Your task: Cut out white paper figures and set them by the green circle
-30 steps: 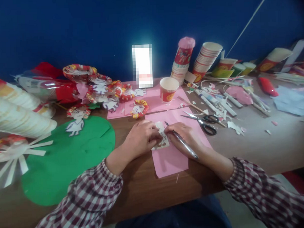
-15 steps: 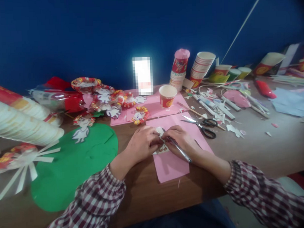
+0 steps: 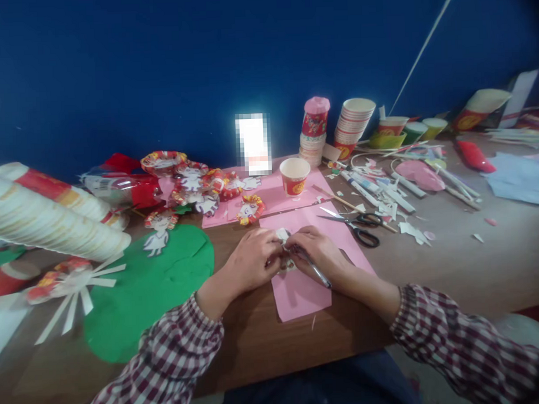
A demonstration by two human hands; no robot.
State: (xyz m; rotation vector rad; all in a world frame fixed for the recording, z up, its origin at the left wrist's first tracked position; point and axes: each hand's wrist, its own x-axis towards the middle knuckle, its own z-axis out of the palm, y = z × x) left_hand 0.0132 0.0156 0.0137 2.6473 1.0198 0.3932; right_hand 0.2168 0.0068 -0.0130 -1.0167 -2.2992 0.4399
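My left hand (image 3: 256, 258) is closed with its fingertips on a small white paper cutout (image 3: 283, 233), which has brownish marks at its lower end. My right hand (image 3: 319, 250) grips a silver-grey pen (image 3: 316, 270), its back end pointing down toward me. Its fingertips meet the cutout from the other side, and the fingers hide most of the cutout and the pen's tip. Beneath both hands lies a pink paper sheet (image 3: 302, 301). Black-handled scissors (image 3: 361, 227) rest partly open on the pink paper beside my right hand.
A paper cup (image 3: 295, 178) stands beyond my hands, with stacked cups (image 3: 355, 128) behind. Leftward are a green paper shape (image 3: 153, 288), cutout figures with red-yellow rings (image 3: 250, 210) and leaning cup stacks (image 3: 58, 215). Markers (image 3: 361, 186) and paper scraps (image 3: 414, 232) litter the right.
The view has turned slightly left, so more of the table's left side shows. Both hands stay at the cutout with hardly any visible movement.
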